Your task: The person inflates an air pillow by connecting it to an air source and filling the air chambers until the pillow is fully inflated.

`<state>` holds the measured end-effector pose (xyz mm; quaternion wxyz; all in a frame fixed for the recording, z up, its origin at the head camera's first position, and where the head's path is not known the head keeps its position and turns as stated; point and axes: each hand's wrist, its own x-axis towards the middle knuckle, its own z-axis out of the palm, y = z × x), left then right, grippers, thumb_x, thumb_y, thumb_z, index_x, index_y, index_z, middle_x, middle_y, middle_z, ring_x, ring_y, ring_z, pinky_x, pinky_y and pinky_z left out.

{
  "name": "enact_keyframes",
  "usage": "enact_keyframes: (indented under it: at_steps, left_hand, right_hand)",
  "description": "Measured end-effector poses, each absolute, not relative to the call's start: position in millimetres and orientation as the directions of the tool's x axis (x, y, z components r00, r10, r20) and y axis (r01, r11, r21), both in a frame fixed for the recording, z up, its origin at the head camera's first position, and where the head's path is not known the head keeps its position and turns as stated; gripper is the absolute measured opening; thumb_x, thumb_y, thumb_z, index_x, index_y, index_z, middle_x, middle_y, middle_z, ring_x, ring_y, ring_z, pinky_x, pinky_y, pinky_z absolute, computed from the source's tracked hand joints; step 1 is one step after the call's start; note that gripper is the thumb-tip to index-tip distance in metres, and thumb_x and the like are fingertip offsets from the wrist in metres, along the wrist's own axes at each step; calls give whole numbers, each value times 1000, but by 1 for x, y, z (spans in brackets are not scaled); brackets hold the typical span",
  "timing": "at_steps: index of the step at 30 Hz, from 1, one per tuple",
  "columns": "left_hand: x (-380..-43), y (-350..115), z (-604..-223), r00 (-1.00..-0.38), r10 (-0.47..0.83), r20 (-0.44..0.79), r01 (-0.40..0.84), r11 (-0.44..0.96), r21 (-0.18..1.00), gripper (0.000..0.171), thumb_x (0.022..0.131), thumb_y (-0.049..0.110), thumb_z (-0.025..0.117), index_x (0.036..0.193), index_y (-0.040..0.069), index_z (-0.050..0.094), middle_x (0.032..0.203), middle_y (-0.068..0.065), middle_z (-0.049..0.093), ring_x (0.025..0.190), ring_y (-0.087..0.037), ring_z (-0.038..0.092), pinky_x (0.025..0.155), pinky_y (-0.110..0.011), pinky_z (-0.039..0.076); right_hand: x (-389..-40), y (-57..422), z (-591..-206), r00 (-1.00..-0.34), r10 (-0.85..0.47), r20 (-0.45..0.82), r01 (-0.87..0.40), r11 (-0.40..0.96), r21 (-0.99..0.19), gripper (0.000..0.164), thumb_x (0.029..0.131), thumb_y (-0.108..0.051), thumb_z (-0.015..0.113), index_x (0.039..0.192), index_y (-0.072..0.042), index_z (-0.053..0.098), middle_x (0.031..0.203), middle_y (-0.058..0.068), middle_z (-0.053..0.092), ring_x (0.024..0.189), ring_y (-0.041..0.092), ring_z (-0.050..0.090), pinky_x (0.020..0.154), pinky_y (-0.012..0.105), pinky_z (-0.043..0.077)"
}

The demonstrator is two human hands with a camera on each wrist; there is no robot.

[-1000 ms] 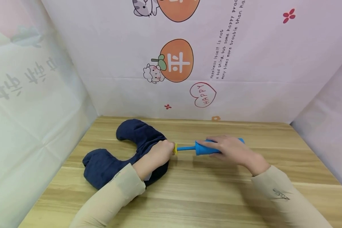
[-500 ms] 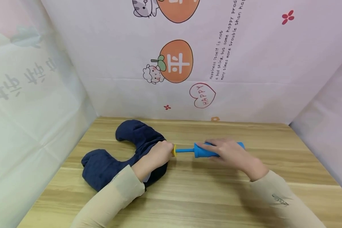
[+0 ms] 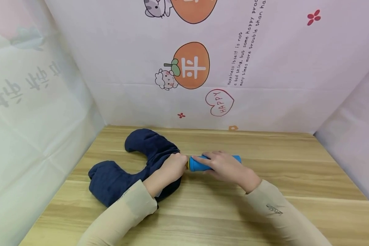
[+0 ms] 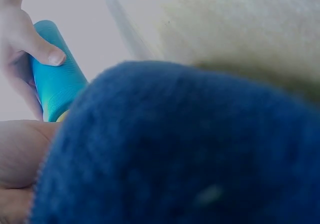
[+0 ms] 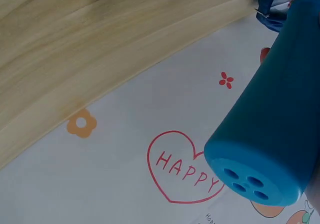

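Note:
A dark navy U-shaped neck pillow (image 3: 109,181) lies at the left of the table, its curved back towards the right. At that back edge my left hand (image 3: 173,167) grips the yellow end (image 3: 187,164) of a blue hand pump; its fingers hide the tip and whatever it meets on the pillow. My right hand (image 3: 225,167) is wrapped round the pump's blue barrel (image 3: 197,164), which sits close against the yellow end with no rod showing. Plush pillow fabric (image 4: 175,144) fills much of the left wrist view. Several holes mark the barrel's far end (image 5: 250,181) in the right wrist view.
Both hands work over a wood-grain table (image 3: 295,164). A white printed cloth wall (image 3: 135,102) rises behind its back edge, and plain-looking cloth sides stand left (image 3: 27,136) and right (image 3: 350,112).
After drifting very slightly left with the rod still showing, my right hand has slid the blue barrel left against the yellow end, covering the rod. My left hand and the pillow stay almost in place.

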<state>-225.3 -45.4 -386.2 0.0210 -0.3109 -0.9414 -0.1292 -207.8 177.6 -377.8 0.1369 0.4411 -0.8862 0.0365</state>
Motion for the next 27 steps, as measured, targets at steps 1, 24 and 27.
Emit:
enact_keyframes:
  at_steps: [1,24,27]
  left_hand:
    - [-225,-46,-385,-805,583,114,591,770,241,12,95,-5,67,87,3,71,64,-3,56,57,-16,56,54,-28,41]
    - [-227,-48,-384,-825,565,30,551,790,267,10,95,9,75,101,2,74,88,-9,70,69,-16,63,60,-27,49]
    - [-226,-46,-385,-806,590,48,580,773,257,7,95,8,74,98,1,73,85,-10,70,65,-15,59,58,-26,47]
  right_hand:
    - [-208,178,-378,-573,-772,275,-793,608,52,66,88,-19,84,147,-11,58,123,19,68,106,33,69,90,50,55]
    - [-200,267,-369,-651,-717,249,-747,664,-39,67,84,-19,88,145,-13,60,125,19,68,105,39,69,85,54,57]
    - [-200,263,-372,-629,-728,273,-761,648,-25,68,82,-18,88,144,-12,61,124,19,69,104,37,69,85,52,57]
